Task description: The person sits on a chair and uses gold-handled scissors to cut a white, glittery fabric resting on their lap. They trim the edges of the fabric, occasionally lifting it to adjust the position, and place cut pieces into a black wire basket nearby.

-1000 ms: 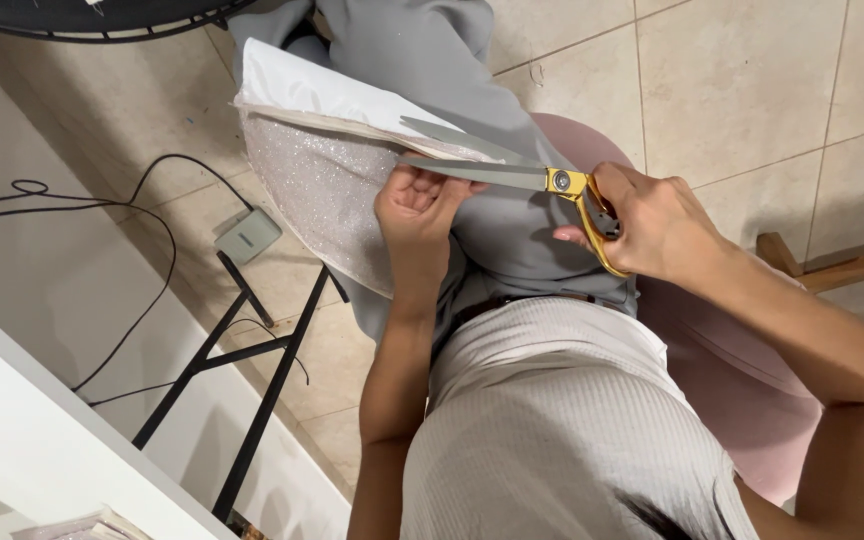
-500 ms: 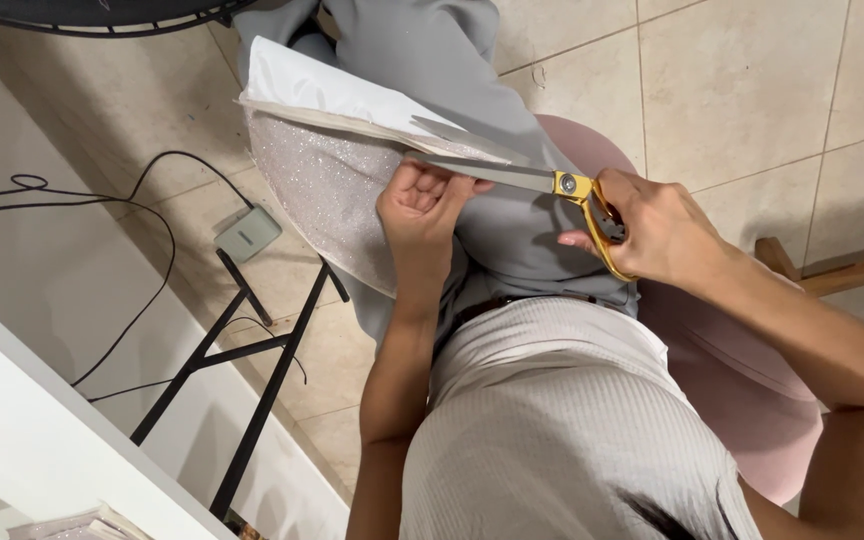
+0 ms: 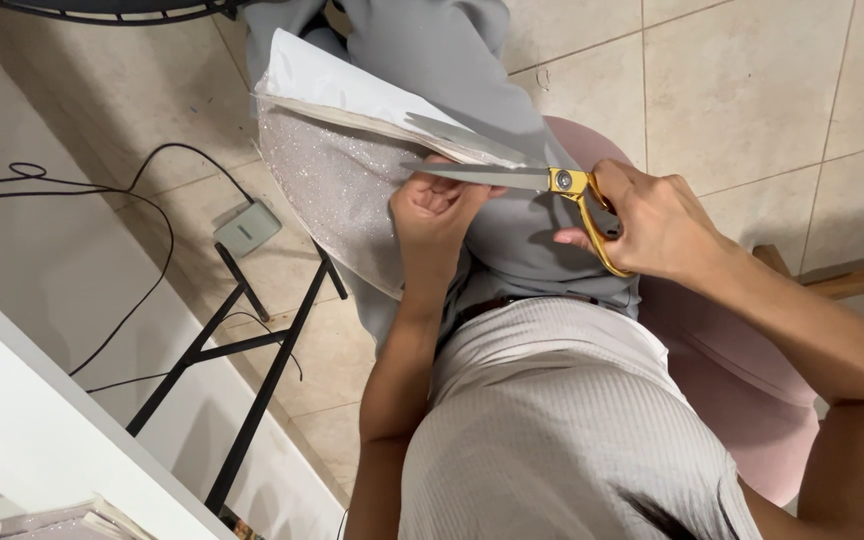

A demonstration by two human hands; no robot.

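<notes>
Seated on pink chair (image 3: 742, 400), cutting glitter sheet (image 3: 337, 190) over lap. Left hand (image 3: 432, 215) pinching sheet's edge; right hand (image 3: 657, 220) gripping yellow-handled scissors (image 3: 512, 178), blades parted at white backing (image 3: 352, 85).

Small grey box with a pale label (image 3: 247, 229) on the floor, left of the grip

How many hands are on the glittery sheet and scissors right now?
2. The left hand grips the glittery sheet over the lap; the right hand holds the yellow-handled scissors, blades open at its edge.
</notes>
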